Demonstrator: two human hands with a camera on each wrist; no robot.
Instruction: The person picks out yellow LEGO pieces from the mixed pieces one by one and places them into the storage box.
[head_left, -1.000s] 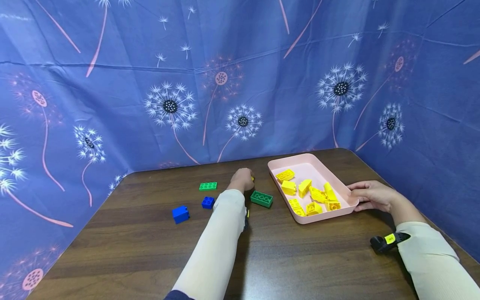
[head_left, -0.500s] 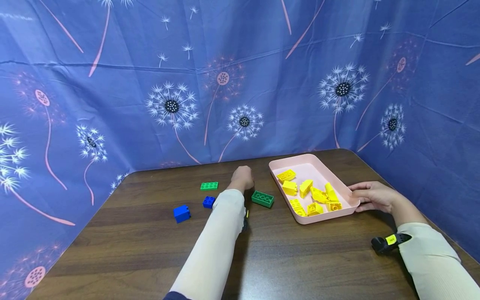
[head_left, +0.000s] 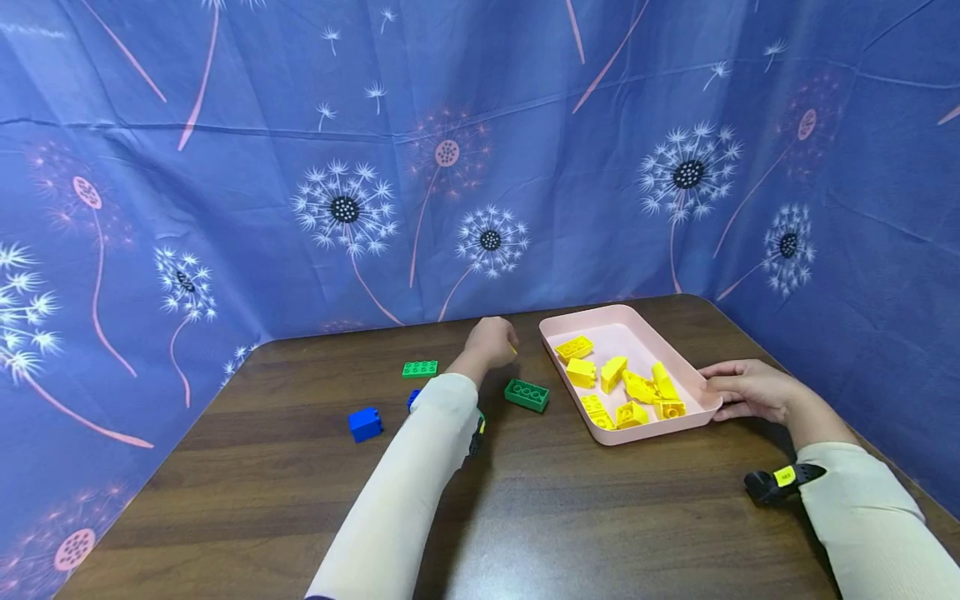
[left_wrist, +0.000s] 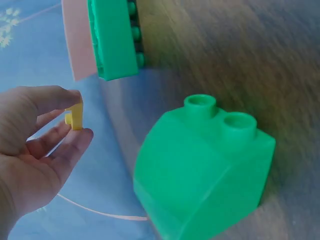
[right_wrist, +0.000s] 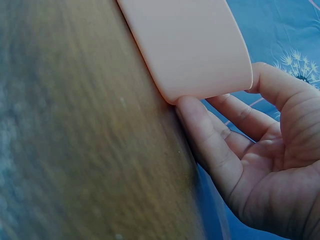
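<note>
My left hand (head_left: 491,342) is over the back middle of the table, to the left of the pink tray (head_left: 652,430). Between its thumb and fingertips it pinches a small yellow toy brick (left_wrist: 76,116), mostly hidden by the hand in the head view. My right hand (head_left: 753,392) grips the tray's near right corner, thumb at the rim and fingers low against the wall (right_wrist: 190,50). Several yellow bricks (head_left: 581,372) lie in the tray. A dark green brick (head_left: 527,396) sits between the left hand and the tray.
Left of the left forearm lie a bright green flat brick (head_left: 420,369), a blue brick (head_left: 365,424) and another blue brick (head_left: 412,400), partly covered by the sleeve. A green curved brick (left_wrist: 200,165) stands close under the left wrist. A blue cloth (head_left: 420,167) hangs behind the table.
My left hand has lifted and moved slightly right and back with the yellow brick. Its sleeve now covers more of the small blue brick. My right hand stays at the tray.
</note>
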